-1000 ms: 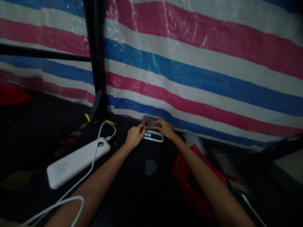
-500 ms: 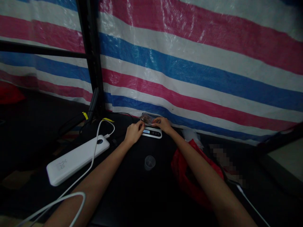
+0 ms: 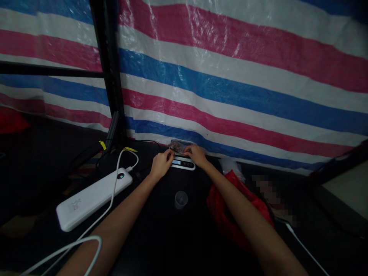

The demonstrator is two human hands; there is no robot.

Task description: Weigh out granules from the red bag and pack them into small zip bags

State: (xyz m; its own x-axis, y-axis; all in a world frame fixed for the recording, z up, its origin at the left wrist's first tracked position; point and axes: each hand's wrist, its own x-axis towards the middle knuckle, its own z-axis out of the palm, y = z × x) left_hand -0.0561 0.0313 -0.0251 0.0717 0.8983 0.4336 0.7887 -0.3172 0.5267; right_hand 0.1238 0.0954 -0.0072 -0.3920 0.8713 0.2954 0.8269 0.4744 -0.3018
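Observation:
A clear plastic bag [image 3: 177,147] with small brownish contents lies on a white digital scale [image 3: 190,165] with a lit display, close to the striped sheet. My left hand [image 3: 162,162] is at the bag's left side, fingers closed on its edge. My right hand [image 3: 196,154] pinches the bag's right side with thumb and fingers. The bag hides most of the scale's platform; what the bag holds is too small and dim to name. Nearer to me, a small clear plastic cup [image 3: 181,199] stands apart on the black surface.
A white power bank [image 3: 93,200] with a white cable [image 3: 113,191] lies left of my left forearm. Under my right forearm is a red bag [image 3: 227,212], with a clear plastic bag [image 3: 230,168] behind it. A black post [image 3: 110,73] and a striped sheet [image 3: 230,92] bound the back.
The whole view has shifted slightly, with the sheet now lower. Both hands stay at the bag on the scale, with only slight finger movement.

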